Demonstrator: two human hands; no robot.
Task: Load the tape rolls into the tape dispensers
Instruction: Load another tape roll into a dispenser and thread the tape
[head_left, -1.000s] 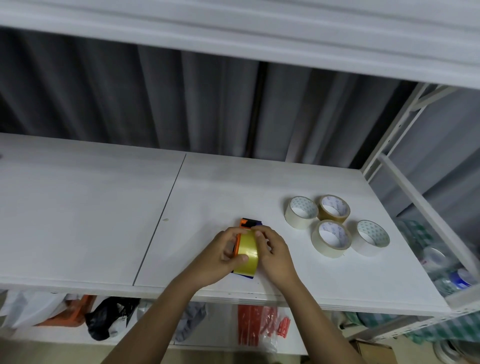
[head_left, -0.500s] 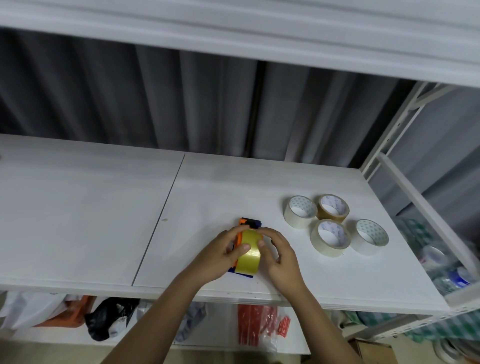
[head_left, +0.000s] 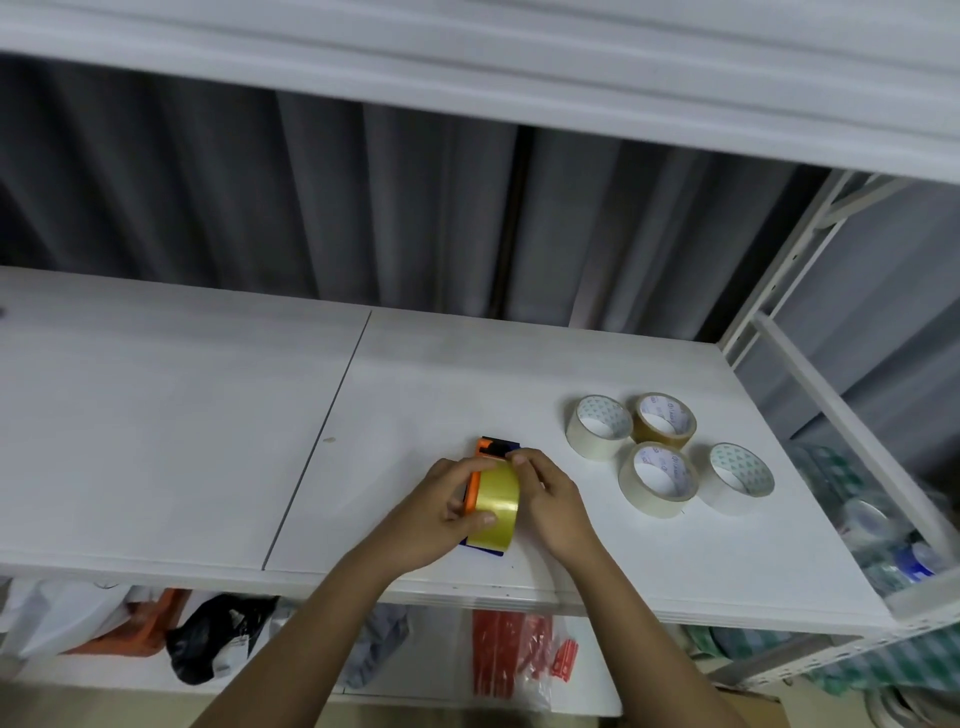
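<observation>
We see both hands working at the near edge of a white shelf (head_left: 208, 415). Between them stands a yellow tape roll (head_left: 497, 506), set on edge in an orange and blue tape dispenser (head_left: 485, 452) that rests on the shelf board. The left hand (head_left: 441, 512) curls round the left side of the roll and dispenser, its thumb lying across the yellow band near the bottom. The right hand (head_left: 553, 501) wraps the right side of the roll, with its fingertips meeting the top of the roll just below the dispenser's black and orange head. So each hand grips the same roll, one from either flank.

To the right, well apart from the hands, four spare tape rolls lie flat in a cluster: a white roll (head_left: 597, 426) at the back left, a brown roll (head_left: 665, 421) just beside it, a cream roll (head_left: 658, 478) in front, and another white roll (head_left: 737, 475) at the far right. A dark grey curtain (head_left: 363, 208) hangs behind the shelf. Below the board we make out a red plastic packet (head_left: 511, 657) and a black bag (head_left: 218, 634) on a lower shelf.
</observation>
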